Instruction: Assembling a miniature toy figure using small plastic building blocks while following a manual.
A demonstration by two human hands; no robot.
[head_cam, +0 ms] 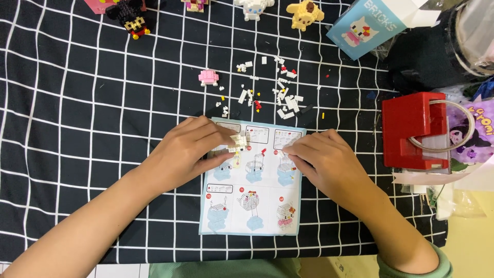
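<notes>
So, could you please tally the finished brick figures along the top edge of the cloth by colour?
Black figure: 1
Pink figure: 1
White figure: 1
Yellow figure: 1
Total: 4
The small pink build lower down and the white build in the left hand are not counted.

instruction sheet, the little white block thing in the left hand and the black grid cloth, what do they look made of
Instruction sheet: thin printed paper, slightly glossy, edges lifting a little.
Small white block build, pinched by the left hand: likely hard moulded plastic, smooth with crisp studded corners.
Black grid cloth: looks like woven fabric, matte, its white lines bending over soft ripples.
</notes>
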